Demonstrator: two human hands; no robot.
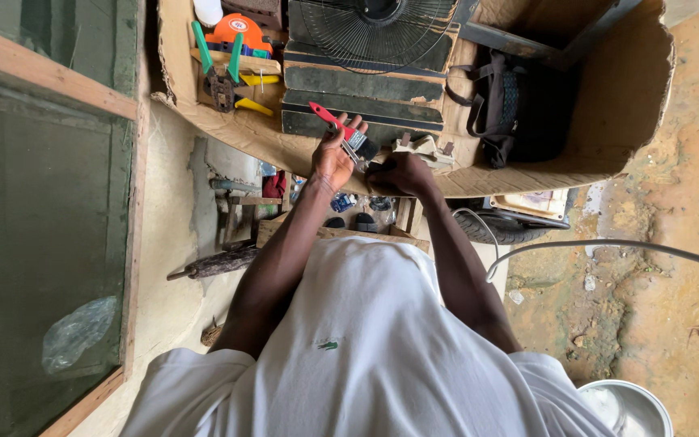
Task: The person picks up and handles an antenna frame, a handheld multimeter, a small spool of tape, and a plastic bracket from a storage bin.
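My left hand (332, 158) holds a paintbrush (341, 131) with a red handle and dark bristles, raised above the edge of a cardboard-covered bench (608, 121). My right hand (399, 172) is closed just to the right of the bristles, its fingers touching the brush head. Whether it grips something small is hidden. Both forearms reach forward from my white shirt.
On the bench lie green-handled pliers (216, 69), an orange tape measure (236, 31), dark wooden slats (366, 93), a black fan grille (370, 24) and a black bag (511, 105). A grey cable (608, 244) crosses the dirt floor; a white bucket (637, 409) stands lower right. A framed screen (42, 202) fills the left.
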